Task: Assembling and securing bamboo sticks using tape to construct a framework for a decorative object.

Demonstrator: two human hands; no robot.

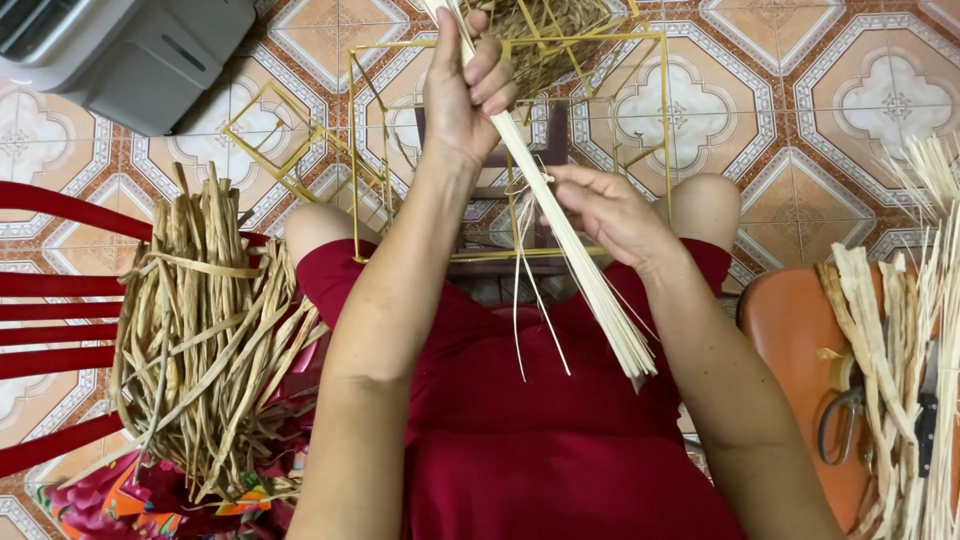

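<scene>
My left hand (pixel 462 85) is raised and closed around a long bundle of pale straw strips (pixel 590 285) that slants down to the right across my lap. My right hand (pixel 605 212) touches the same bundle lower down, its fingers pinching a few thin strands that hang loose. Behind both hands stands a yellow wire frame (pixel 505 45), with some woven fibre at its top. I sit in red clothing (pixel 520 430) with my knees apart.
A tied bundle of dried tan fibre (pixel 205 330) rests on a red slatted chair (pixel 50 320) at left. At right an orange stool (pixel 790 340) carries scissors (pixel 845 415) and more pale strips (pixel 920 330). A grey appliance (pixel 130 50) sits on the patterned tile floor (pixel 860 100).
</scene>
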